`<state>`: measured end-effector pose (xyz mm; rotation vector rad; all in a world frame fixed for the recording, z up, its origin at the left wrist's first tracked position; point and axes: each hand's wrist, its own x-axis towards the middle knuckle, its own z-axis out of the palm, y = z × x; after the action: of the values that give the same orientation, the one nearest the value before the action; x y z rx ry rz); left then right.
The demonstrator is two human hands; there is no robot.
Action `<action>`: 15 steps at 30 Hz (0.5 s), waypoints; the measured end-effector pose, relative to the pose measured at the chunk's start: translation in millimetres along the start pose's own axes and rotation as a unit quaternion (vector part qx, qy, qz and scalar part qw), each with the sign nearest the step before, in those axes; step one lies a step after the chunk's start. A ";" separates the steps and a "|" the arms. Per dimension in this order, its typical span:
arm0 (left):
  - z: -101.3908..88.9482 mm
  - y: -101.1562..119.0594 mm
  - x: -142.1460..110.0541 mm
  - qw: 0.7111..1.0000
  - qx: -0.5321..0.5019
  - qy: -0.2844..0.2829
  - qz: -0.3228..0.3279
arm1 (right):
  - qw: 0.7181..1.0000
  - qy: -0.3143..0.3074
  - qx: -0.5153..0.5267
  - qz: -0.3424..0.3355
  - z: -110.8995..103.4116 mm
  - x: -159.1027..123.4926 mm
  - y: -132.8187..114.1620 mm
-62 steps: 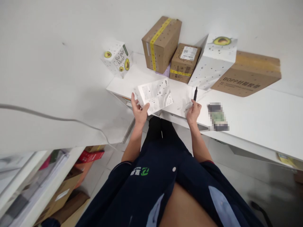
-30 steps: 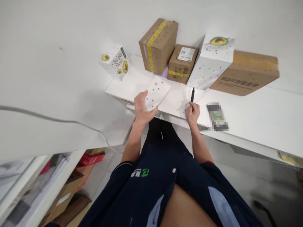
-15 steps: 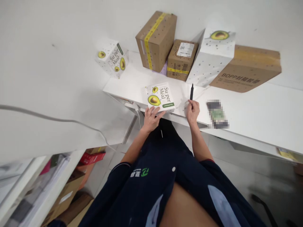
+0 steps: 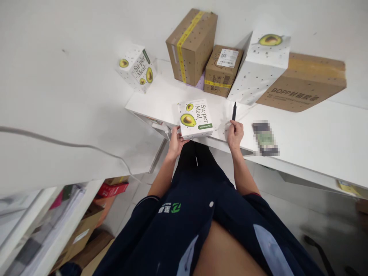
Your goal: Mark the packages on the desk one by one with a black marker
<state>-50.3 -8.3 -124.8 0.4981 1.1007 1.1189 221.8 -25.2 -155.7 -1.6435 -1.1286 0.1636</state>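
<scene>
A white box (image 4: 196,118) printed with avocados and "Su·per Meal" lies at the front edge of the white table (image 4: 304,142). My left hand (image 4: 176,142) grips its near left corner, the thumb along the left side and the fingers at the lower front edge. In my right hand (image 4: 235,135), closed in a pinch, a black marker (image 4: 234,111) points up and away from me. That hand is at the table edge, to the right of the box and apart from it. A pixelated flat object (image 4: 265,138) lies right of my right hand.
Along the wall stand a second Super Meal box (image 4: 137,71), a tall brown carton (image 4: 192,48), a smaller carton (image 4: 222,71), a tall white box (image 4: 260,69) and a BOPP carton (image 4: 301,84). A cable (image 4: 71,145) crosses at left, above shelves with cartons.
My left hand has shifted from the box's top front edge to its near left corner, now gripping from the side and below. My right hand keeps the marker in nearly the same place.
</scene>
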 end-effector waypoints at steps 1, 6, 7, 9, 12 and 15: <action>2.2 2.0 0.3 1.000 -0.003 -0.011 -0.004 | 1.000 0.002 0.004 -0.001 -0.1 0.0 -0.5; 13.4 6.7 -2.7 1.000 -0.012 0.005 -0.007 | 0.999 -0.013 0.050 0.008 -2.9 0.4 -3.1; 15.0 7.0 -3.5 1.000 -0.015 0.008 -0.006 | 0.998 -0.022 0.062 0.011 -3.5 0.4 -2.9; 17.4 7.4 -5.4 1.000 -0.024 0.012 -0.003 | 0.995 -0.038 0.093 0.022 -4.3 0.3 -1.1; 19.6 8.5 -8.4 0.999 -0.042 0.018 0.005 | 0.989 -0.051 0.136 0.038 -4.8 0.1 3.7; 20.8 9.6 -10.6 0.998 -0.052 0.015 0.007 | 0.988 -0.063 0.134 0.031 -4.9 -0.1 7.7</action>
<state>-36.5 -10.0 -103.8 0.4084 1.0612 1.1931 229.2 -28.4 -160.0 -1.4432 -1.0989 0.4462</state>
